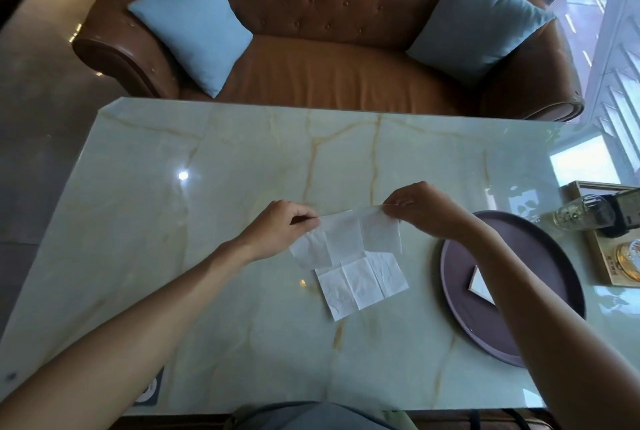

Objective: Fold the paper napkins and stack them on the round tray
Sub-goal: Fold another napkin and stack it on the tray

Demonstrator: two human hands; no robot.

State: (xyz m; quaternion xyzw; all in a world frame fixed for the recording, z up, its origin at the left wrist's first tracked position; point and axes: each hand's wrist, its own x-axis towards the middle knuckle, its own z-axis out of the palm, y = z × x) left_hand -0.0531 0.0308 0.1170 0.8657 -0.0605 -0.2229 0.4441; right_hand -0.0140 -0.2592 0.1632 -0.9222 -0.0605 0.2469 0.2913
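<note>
Head view showed the held napkin (346,239) just below the middle of the frame, stretched out between both hands and lifted at its upper edge, its lower part drooping toward the marble table (207,256). The left hand (280,232) pinched the upper left corner between thumb and curled fingers; the right hand (422,210) pinched the upper right corner the same way. A second napkin (360,282) lay unfolded and creased flat on the table directly beneath, its top edge overlapped by the hanging sheet. To the right of centre sat the round tray (460,312), dark and partly hidden under the right forearm, with one folded napkin (479,286) already resting on it. Further right stood a glass bottle (578,213) on a wooden box (602,256); a brown sofa with blue cushions filled the top of the frame. The thin paper looked liable to tear if the two pinches pulled apart too hard. The drooping edge could also drag the sheet below out of place, and the right forearm, sweeping back over the tray, might knock the folded piece askew.
</note>
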